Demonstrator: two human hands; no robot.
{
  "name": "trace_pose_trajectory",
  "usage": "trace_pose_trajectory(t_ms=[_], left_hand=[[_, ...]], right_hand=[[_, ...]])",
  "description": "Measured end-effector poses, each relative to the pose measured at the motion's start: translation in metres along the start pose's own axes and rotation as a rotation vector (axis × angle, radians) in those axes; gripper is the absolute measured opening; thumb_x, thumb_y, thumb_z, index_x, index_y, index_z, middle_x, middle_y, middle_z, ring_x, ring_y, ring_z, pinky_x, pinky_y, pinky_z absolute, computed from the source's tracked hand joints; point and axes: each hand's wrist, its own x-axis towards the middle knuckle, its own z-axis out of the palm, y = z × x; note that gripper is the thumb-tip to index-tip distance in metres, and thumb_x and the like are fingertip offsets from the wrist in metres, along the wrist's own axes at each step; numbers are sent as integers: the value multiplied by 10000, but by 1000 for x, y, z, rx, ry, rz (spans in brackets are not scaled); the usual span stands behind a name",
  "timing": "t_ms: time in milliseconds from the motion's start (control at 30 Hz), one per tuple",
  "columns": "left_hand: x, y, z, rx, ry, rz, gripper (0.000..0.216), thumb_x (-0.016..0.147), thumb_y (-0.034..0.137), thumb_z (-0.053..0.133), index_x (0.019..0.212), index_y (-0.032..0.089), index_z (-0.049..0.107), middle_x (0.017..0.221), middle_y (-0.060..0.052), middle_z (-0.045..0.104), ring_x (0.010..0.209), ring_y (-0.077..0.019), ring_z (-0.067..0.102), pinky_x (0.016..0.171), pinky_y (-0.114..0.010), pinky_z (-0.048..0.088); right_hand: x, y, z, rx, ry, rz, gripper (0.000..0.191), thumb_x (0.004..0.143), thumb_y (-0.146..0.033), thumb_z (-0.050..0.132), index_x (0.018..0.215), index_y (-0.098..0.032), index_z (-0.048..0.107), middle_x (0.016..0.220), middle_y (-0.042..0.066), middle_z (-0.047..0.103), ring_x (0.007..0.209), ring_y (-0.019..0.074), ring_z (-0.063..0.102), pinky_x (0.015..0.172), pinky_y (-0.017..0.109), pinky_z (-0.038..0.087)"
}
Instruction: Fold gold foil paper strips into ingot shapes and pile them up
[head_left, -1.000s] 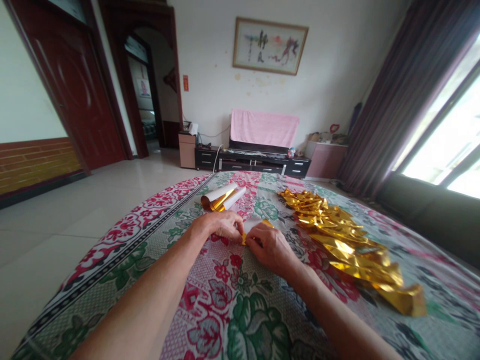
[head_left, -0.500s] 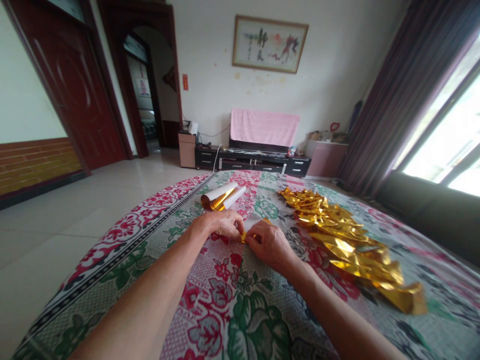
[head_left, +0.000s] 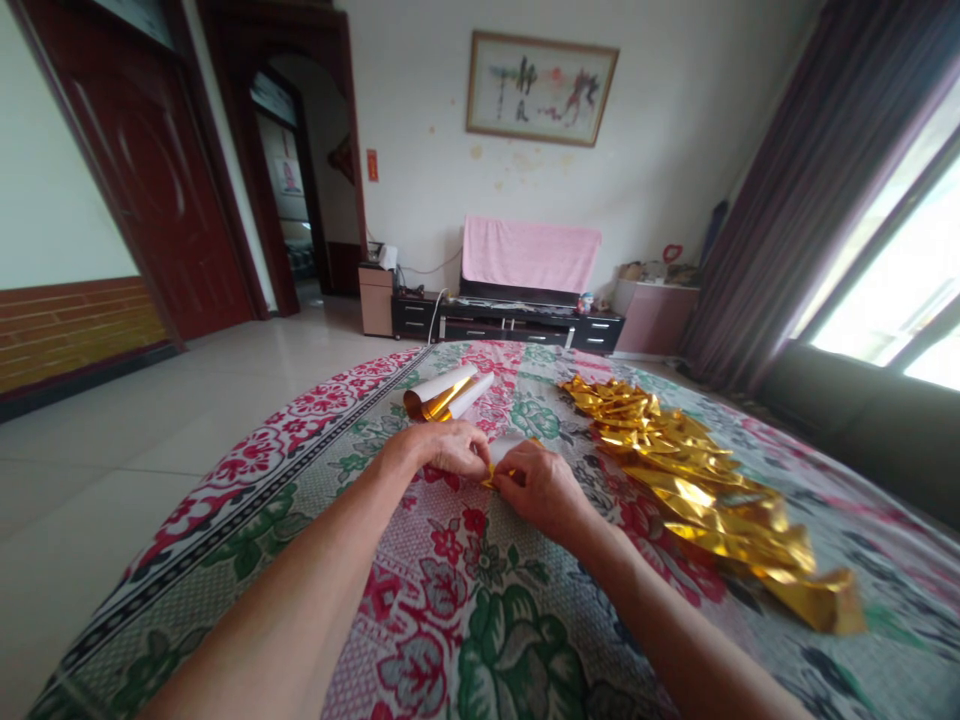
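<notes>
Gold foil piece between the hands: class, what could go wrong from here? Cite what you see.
1. The left hand and right hand both pinch the small gold foil piece; pulled apart, it might tear or crease crooked.
2. The right forearm lies near the pile of folded gold pieces; a sideways sweep could scatter them.

Home living room: TV cabinet (head_left: 517,325), framed painting (head_left: 541,88), curtains (head_left: 810,190).
</notes>
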Motion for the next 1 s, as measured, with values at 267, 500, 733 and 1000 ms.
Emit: trace_pose_trajectory(t_ms=[267, 500, 733, 1000], left_hand=[[1, -2, 2, -26, -28, 27, 344, 607, 352, 590, 909, 187, 604, 688, 1, 575, 552, -110, 507, 444, -204, 341], [0, 1, 3, -43, -26, -5, 326, 605, 311, 597, 901, 177, 602, 658, -4, 560, 527, -114, 494, 432, -216, 329], [2, 1, 3, -24, 7, 0, 291, 619, 335, 580, 867, 189, 624, 678, 1, 580, 548, -118, 515, 451, -214, 348], [-2, 3, 2, -84, -43, 19, 297, 609, 303, 615, 870, 166, 580, 637, 9, 527, 488, -88, 450, 420, -204, 320]], right_hand=[[0, -1, -2, 0, -15, 29, 163, 732, -156, 540, 645, -191, 673, 637, 11, 629, 679, 130, 554, 610, 217, 366], [0, -1, -2, 12, -12, 49, 179, 745, -161, 530, 622, -181, 660, 631, 13, 616, 668, 126, 547, 606, 215, 359], [0, -1, -1, 6, -6, 53, 179, 741, -153, 536, 630, -192, 671, 632, 14, 615, 669, 127, 540, 596, 213, 349], [1, 0, 0, 11, -30, 91, 182, 753, -177, 527, 638, -173, 668, 664, 20, 628, 683, 123, 552, 618, 209, 353]])
